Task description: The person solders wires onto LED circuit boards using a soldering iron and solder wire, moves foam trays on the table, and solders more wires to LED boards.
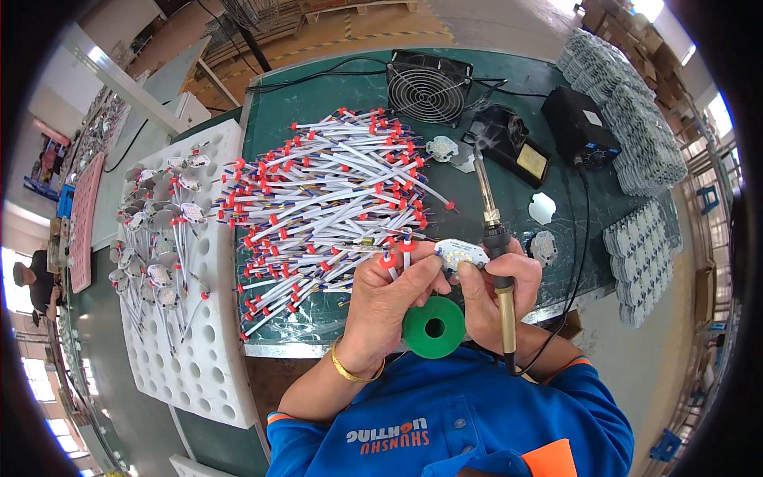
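Observation:
My left hand pinches a short white cable with red sleeves against a small white round light board near the table's front edge. My right hand holds a soldering iron upright, its tip pointing away toward the back of the table, and its fingers also steady the board. Just below the hands sits a green spool. A gold bangle circles my left wrist.
A large pile of white cables with red and blue ends covers the green table. Behind stand a black fan, an iron holder and a black station. White trays of boards lie right; a holed white foam sheet left.

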